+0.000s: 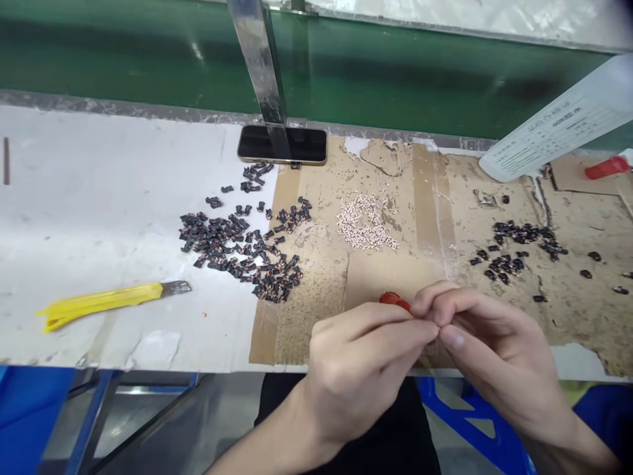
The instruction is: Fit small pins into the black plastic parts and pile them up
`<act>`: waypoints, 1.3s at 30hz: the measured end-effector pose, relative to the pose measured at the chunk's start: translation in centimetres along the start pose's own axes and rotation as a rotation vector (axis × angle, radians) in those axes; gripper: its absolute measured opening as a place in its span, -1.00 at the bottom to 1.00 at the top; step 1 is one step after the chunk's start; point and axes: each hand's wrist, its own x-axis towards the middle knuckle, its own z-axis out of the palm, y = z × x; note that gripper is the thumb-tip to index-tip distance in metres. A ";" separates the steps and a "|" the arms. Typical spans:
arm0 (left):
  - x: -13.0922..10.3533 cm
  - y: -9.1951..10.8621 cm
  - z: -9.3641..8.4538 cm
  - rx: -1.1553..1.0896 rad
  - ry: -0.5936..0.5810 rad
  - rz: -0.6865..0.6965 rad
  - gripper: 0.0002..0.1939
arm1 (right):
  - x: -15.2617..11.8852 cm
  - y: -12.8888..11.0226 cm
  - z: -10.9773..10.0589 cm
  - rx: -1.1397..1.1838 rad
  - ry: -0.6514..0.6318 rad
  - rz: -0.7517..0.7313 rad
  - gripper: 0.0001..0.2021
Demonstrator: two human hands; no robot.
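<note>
My left hand and my right hand meet fingertip to fingertip above the front edge of the bench. Both are closed in a pinch; whatever lies between the fingertips is too small and covered to name. Just behind my left fingers a round red thing shows in part, the rest hidden by the hands. Farther back lies a loose ring of tiny pale pinkish pieces. To the left spreads a heap of small black parts with coppery bits. Small glossy black pieces lie scattered on the right.
A yellow utility knife lies on the left, blade bare. At the back, a phone rests by a metal post. A white bottle with a red cap near it is at right. Worn cardboard covers the bench.
</note>
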 end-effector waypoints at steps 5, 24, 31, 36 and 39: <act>-1.3 0.0 0.1 -0.022 -0.022 -0.028 -0.87 | -1.6 0.8 -0.3 -0.166 0.023 -0.025 -0.90; -2.7 -1.2 -2.6 -0.039 0.130 -0.419 -0.73 | -1.0 2.3 -1.0 -0.960 -0.073 -0.372 -0.84; -1.6 -0.3 -1.9 -0.349 0.042 -0.642 -0.81 | -1.5 1.2 -1.0 -0.749 0.020 -0.228 -0.84; -0.3 0.2 -0.5 -0.807 -0.059 -0.902 -0.85 | -1.9 -0.1 -0.1 -0.335 0.055 -0.064 -0.84; -0.1 0.2 -0.4 -0.945 -0.091 -0.968 -0.88 | -1.9 -0.3 0.2 -0.245 0.027 -0.035 -0.84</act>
